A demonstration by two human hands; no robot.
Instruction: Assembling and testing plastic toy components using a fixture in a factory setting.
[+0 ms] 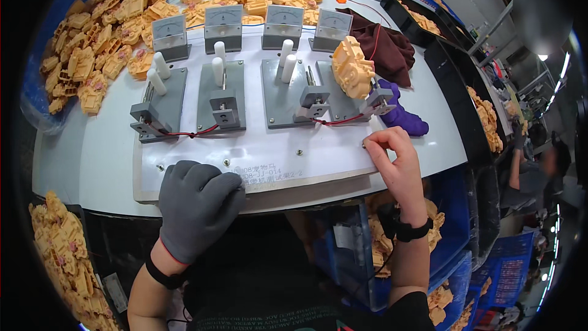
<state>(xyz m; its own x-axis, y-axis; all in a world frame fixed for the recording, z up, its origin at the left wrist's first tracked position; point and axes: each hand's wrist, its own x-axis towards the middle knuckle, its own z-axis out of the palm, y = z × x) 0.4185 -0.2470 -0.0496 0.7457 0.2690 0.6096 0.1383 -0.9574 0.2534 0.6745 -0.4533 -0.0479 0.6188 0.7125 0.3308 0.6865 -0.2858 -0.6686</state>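
My left hand (199, 205), in a grey glove, rests with its fingers curled at the front edge of the white board (263, 147); whatever its fingers may hold is hidden. A small metal toggle switch (226, 162) stands just beyond its knuckles. At the board's right front corner, my bare right hand (398, 162) pinches another small metal toggle switch, mostly covered by the fingertips. Beyond that hand, a pale orange plastic gearbox-like part (353, 68) sits tilted on the rightmost grey test fixture (340, 107). Red and black wires (343, 122) run between the fixtures.
Several analog meters (283, 21) stand behind the fixtures and their white pegs (218, 70). Orange parts fill a blue bin (37, 86) at left and lie loose at the back. A purple glove (407, 113), a dark red cloth (392, 52) and black trays (450, 86) are at right.
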